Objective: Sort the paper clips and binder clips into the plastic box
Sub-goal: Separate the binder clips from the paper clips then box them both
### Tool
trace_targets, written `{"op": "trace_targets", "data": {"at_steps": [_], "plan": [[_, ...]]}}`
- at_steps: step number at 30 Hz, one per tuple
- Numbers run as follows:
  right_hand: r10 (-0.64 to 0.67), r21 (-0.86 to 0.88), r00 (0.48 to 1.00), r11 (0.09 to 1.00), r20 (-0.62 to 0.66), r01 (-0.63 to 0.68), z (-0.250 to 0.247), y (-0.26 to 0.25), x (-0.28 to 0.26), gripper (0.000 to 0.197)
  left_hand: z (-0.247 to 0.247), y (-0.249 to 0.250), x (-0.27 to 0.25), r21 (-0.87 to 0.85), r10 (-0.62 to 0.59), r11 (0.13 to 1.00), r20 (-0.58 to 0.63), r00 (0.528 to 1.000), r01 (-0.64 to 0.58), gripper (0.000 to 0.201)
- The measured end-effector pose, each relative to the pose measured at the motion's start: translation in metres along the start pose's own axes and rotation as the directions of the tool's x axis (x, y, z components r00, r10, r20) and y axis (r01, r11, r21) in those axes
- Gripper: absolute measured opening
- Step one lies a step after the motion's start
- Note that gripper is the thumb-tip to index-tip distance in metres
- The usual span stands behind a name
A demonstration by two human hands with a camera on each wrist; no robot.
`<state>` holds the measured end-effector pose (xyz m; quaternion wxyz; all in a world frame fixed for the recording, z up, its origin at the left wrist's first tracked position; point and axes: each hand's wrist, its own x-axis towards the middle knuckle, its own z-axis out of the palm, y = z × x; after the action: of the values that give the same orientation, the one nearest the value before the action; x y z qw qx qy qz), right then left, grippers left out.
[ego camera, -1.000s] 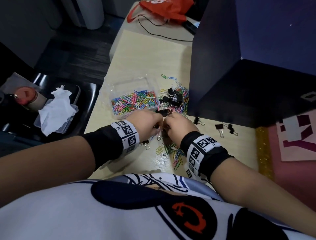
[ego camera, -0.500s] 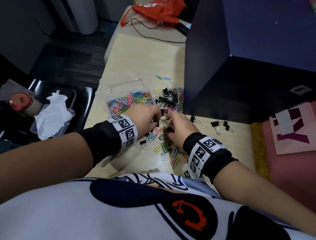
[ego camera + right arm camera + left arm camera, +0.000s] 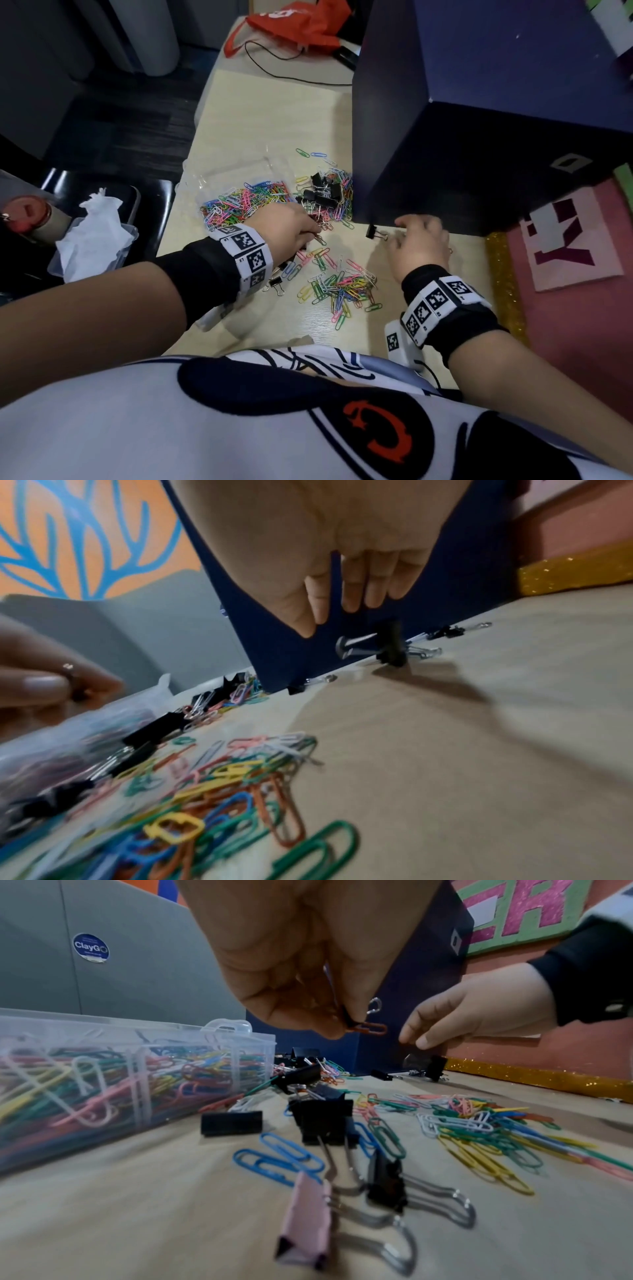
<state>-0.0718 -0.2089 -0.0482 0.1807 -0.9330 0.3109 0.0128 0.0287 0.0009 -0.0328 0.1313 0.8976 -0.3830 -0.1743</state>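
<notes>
A clear plastic box [image 3: 191, 192] [image 3: 137, 1031] holds several coloured paper clips. To its right lies a heap of black binder clips [image 3: 323, 192] mixed with paper clips. A loose pile of paper clips [image 3: 342, 287] [image 3: 222, 777] lies in front of me. My left hand [image 3: 308, 229] [image 3: 342, 1026] hovers beside the box and pinches a small black binder clip together with an orange paper clip [image 3: 371, 1028]. My right hand [image 3: 411, 233] [image 3: 329, 615] reaches with straight fingers, holding nothing, over a black binder clip [image 3: 371, 232] [image 3: 390, 645] at the foot of the dark blue box.
A big dark blue box [image 3: 479, 137] stands on the table's right half. An orange bag [image 3: 301, 24] and a black cable lie at the far end. Left of the table is a black chair with a tissue-filled container [image 3: 92, 240]. A pink board [image 3: 565, 257] borders the right.
My right hand has left the left hand and moved right and forward to the binder clips by the blue box. The left hand stays near the plastic box, still pinching clips.
</notes>
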Motion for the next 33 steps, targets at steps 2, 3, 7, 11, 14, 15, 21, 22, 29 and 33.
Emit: {"op": "trace_targets", "data": {"at_steps": [2, 3, 7, 11, 14, 15, 21, 22, 29, 33], "plan": [[-0.155, 0.088, 0.985, 0.985, 0.080, 0.147, 0.002, -0.008, -0.005, 0.027, -0.001, 0.001, 0.000, 0.026, 0.018, 0.999, 0.023, 1.000, -0.018, 0.032], [-0.231, 0.146, 0.965, 0.966, 0.126, 0.212, 0.003, -0.014, -0.009, 0.025, -0.001, 0.002, 0.000, 0.039, 0.025, 0.999, 0.039, 0.999, -0.027, 0.033], [-0.426, 0.306, 0.889, 0.880, 0.168, 0.364, 0.009, -0.037, -0.025, 0.018, -0.001, 0.007, -0.001, -0.003, -0.005, 1.000, 0.025, 1.000, 0.005, 0.042], [-0.455, 0.294, 0.867, 0.873, 0.204, 0.389, 0.015, -0.049, -0.028, 0.019, -0.001, 0.012, -0.005, -0.217, -0.070, 0.974, 0.007, 0.998, 0.070, 0.050], [-0.441, 0.246, 0.878, 0.886, 0.183, 0.394, 0.012, -0.051, -0.025, 0.007, -0.002, 0.011, -0.005, -0.228, -0.064, 0.972, -0.004, 0.998, 0.061, 0.043], [-0.430, 0.222, 0.886, 0.894, 0.173, 0.390, 0.011, -0.050, -0.024, 0.005, -0.004, 0.009, -0.005, -0.190, -0.069, 0.979, 0.001, 0.998, 0.068, 0.038], [-0.207, 0.149, 0.970, 0.971, 0.128, 0.188, 0.002, -0.030, -0.013, 0.011, -0.001, -0.010, -0.006, 0.187, -0.154, 0.975, 0.159, 0.975, 0.124, 0.026], [-0.208, 0.154, 0.967, 0.970, 0.146, 0.186, 0.002, -0.029, -0.013, 0.013, 0.001, -0.011, -0.007, 0.215, -0.158, 0.969, 0.180, 0.971, 0.118, 0.028], [-0.196, 0.278, 0.962, 0.950, 0.190, 0.139, 0.013, -0.028, -0.015, 0.013, 0.015, -0.007, -0.010, 0.310, -0.152, 0.948, 0.251, 0.956, 0.070, 0.045], [-0.062, 0.189, 0.994, 0.981, 0.088, 0.044, 0.013, -0.016, -0.008, 0.014, 0.019, -0.007, -0.008, 0.321, -0.130, 0.945, 0.213, 0.968, 0.056, 0.036]]}}
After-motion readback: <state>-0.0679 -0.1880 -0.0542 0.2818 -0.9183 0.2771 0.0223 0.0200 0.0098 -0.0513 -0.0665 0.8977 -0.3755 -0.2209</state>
